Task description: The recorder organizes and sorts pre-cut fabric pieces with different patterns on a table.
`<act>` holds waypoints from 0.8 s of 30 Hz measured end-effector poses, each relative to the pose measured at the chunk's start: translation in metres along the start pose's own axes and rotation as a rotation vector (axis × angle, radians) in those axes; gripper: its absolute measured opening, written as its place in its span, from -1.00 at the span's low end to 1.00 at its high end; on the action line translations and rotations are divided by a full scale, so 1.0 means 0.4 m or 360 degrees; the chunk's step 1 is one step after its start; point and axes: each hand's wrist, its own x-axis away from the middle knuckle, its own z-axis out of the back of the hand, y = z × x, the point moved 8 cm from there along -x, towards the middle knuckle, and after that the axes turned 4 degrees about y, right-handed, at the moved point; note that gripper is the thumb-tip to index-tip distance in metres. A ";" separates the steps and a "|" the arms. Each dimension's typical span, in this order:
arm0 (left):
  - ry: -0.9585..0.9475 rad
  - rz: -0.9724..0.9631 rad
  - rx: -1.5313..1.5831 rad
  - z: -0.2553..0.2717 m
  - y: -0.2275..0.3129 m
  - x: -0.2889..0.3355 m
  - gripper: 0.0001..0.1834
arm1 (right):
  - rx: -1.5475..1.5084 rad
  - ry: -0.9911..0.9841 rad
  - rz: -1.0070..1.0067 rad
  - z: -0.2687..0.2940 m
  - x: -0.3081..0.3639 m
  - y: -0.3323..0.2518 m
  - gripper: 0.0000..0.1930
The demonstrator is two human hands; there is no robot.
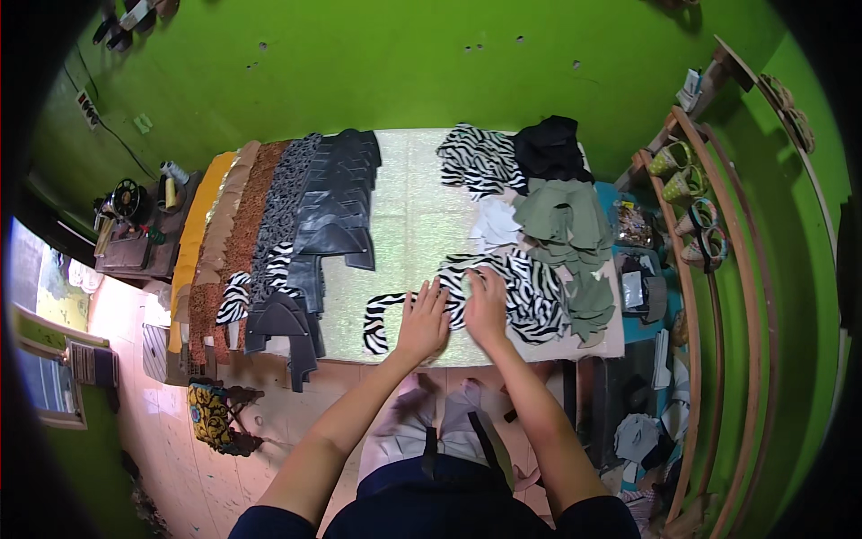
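My left hand (424, 325) lies flat with its fingers apart over a zebra-print cut piece (375, 325), whose curved end shows to the left of it. Close beside it, my right hand (486, 310) rests with fingers apart and slightly bent on the left side of a heap of zebra-print pieces (536, 301). Part of the fabric under both palms is hidden. Behind this heap are white pieces (496, 223) and olive-green pieces (561, 216). Farther back sit a second zebra-print stack (480, 160) and a black stack (546, 148).
Overlapping rows of yellow (199, 220), brown, grey-patterned and black cut pieces (337, 211) cover the left of the pale worktable (409, 211). A sewing machine (126, 199) stands at far left. A patterned stool (211, 418) is on the floor, and a wooden rack (718, 296) holding footwear is right.
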 end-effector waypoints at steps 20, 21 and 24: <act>-0.0104 0.0997 0.1795 -0.241 0.242 -0.148 -0.47 | -0.1281 -0.0134 -0.0843 0.069 -0.037 0.410 -0.64; -0.0200 0.1074 0.2013 -0.247 0.226 -0.145 -0.51 | -0.1366 -0.0197 -0.0891 0.052 -0.038 0.390 -0.71; -0.0096 0.1146 0.1966 -0.190 0.144 -0.119 -0.60 | -0.1584 -0.0422 -0.0957 0.016 -0.046 0.315 -0.79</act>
